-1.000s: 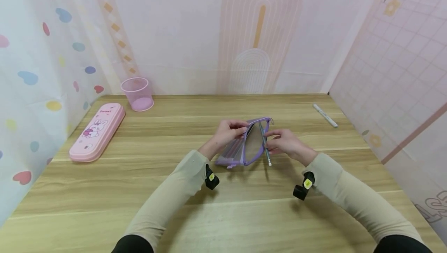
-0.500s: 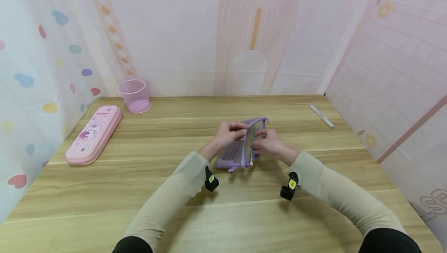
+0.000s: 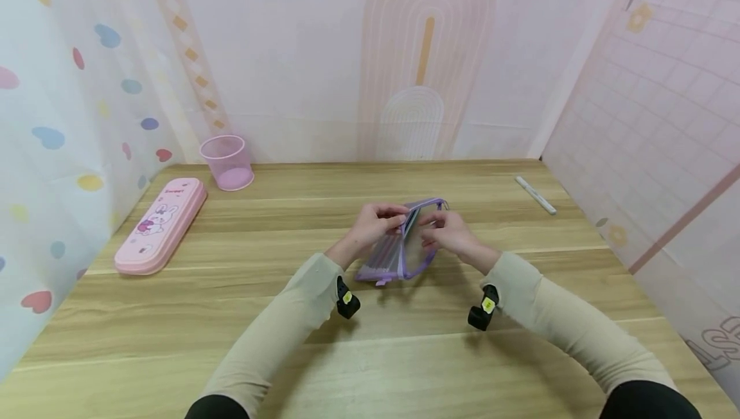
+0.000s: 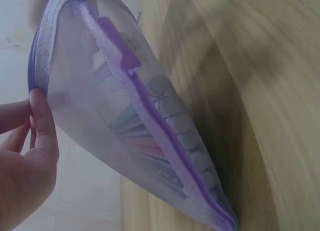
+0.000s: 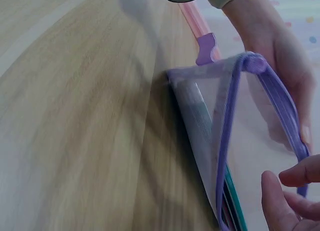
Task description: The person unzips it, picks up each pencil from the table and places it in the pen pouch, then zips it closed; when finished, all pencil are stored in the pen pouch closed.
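Observation:
A see-through mesh pencil pouch (image 3: 383,257) with purple zip edging lies mid-table, its mouth spread toward the right. My left hand (image 3: 370,227) pinches the upper zip edge between thumb and fingers. At the mouth is my right hand (image 3: 453,237), its thumb (image 5: 273,196) and fingers slightly apart with nothing between them. Through the mesh in the left wrist view show several pens with pale round ends (image 4: 178,125). A teal stick (image 5: 235,198) lies inside the mouth in the right wrist view.
A pink pencil case (image 3: 162,226) with a rabbit picture lies at the left. Behind it stands a clear pink cup (image 3: 228,165). One white pen (image 3: 536,195) lies at the back right. Patterned curtains (image 3: 300,59) hang behind the wooden table (image 3: 405,367).
The pencil in my right hand has gone into the pouch and left my fingers. The mouth narrowed, then widened again. My left hand has kept its grip on the edge.

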### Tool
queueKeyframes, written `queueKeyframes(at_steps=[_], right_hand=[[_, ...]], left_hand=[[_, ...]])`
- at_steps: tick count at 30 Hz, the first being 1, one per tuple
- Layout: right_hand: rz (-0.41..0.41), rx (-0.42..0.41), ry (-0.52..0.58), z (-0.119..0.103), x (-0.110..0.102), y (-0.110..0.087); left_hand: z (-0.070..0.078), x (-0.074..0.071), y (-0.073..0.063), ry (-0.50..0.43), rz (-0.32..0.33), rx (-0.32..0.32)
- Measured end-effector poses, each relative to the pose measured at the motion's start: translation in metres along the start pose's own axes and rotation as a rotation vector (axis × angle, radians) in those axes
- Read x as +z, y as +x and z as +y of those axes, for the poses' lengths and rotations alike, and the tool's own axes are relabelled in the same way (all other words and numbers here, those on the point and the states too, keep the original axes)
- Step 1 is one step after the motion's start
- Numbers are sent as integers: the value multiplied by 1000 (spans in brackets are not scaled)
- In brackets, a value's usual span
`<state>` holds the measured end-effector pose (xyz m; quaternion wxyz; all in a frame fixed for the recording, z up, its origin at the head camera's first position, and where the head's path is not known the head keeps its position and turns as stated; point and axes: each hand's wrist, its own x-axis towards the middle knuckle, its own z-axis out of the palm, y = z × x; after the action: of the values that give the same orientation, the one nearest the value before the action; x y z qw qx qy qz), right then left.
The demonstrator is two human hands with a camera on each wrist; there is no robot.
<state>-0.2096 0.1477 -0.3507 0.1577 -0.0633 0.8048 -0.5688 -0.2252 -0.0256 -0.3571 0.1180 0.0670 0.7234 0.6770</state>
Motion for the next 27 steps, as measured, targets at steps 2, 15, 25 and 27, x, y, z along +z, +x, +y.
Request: queueKeyframes(at_steps=[2,15,25,27], right_hand=[[-9,-23,-45,2,-6,-3],[68,-128,-538,33,-49,-2],[34,-450,-677,37,-47,12],[31,-508,-688,37,-45,12]], left_hand=[[0,-1,0,3,7,-7],[-1,-12,-2,60,-20,-16],[4,-16,-10,107,-93,-11],[4,-18,-11,119,-102,-7]])
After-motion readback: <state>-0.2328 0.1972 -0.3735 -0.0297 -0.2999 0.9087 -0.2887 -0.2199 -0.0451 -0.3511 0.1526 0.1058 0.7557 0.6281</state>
